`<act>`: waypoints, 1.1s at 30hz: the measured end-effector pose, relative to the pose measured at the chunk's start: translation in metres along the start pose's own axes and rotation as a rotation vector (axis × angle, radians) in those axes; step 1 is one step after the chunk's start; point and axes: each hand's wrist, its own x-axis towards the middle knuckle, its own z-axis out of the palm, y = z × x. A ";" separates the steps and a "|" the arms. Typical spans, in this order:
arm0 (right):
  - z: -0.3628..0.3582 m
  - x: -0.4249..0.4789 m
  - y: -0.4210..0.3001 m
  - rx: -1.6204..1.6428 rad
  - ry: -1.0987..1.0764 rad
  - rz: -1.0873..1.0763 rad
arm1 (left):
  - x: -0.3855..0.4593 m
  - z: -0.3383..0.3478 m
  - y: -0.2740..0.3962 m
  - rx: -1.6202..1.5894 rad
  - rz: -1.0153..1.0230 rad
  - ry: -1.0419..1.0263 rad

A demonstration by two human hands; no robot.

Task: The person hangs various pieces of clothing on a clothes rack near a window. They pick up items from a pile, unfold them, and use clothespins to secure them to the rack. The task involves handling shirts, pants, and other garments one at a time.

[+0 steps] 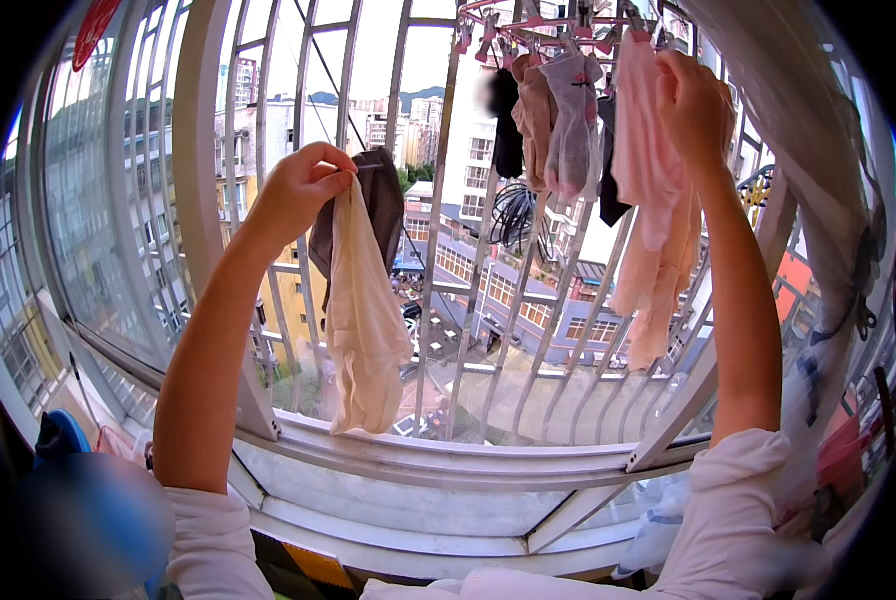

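My left hand (pixel 309 184) pinches the top of a cream cloth garment (pixel 365 315), which hangs down in front of the window bars. Just behind it hangs a dark grey-brown cloth (pixel 376 202); whether my fingers also hold this cannot be told. Raised at the upper right, my right hand (pixel 692 105) is at the top edge of a pale pink garment (pixel 643 150) under a pink clip hanger (pixel 545 34). A peach cloth (pixel 661 300) hangs below and behind that. Grey socks (pixel 570 120), a beige sock (pixel 534 112) and black pieces hang from the hanger's clips.
Metal window bars (pixel 455 225) stand behind the laundry, with buildings and a street far below. The white window sill (pixel 448 457) runs across beneath. A sheer curtain (pixel 808 112) is gathered at the right, and a sliding glass pane (pixel 95 202) is at the left.
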 end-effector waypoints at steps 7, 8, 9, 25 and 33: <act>0.017 -0.022 0.001 -0.119 -0.312 -0.204 | -0.005 0.005 0.013 0.027 -0.003 0.002; 0.017 -0.025 0.004 -0.141 -0.383 -0.150 | -0.008 0.006 0.019 0.048 -0.005 0.010; 0.018 -0.028 0.003 -0.095 -0.313 -0.174 | -0.012 0.005 0.022 0.074 -0.011 0.019; -0.005 -0.044 -0.120 0.436 0.046 -0.373 | -0.100 -0.088 0.093 0.074 0.074 0.312; -0.072 -0.050 -0.271 1.195 -0.021 -0.578 | -0.352 -0.116 0.174 0.263 -0.375 0.583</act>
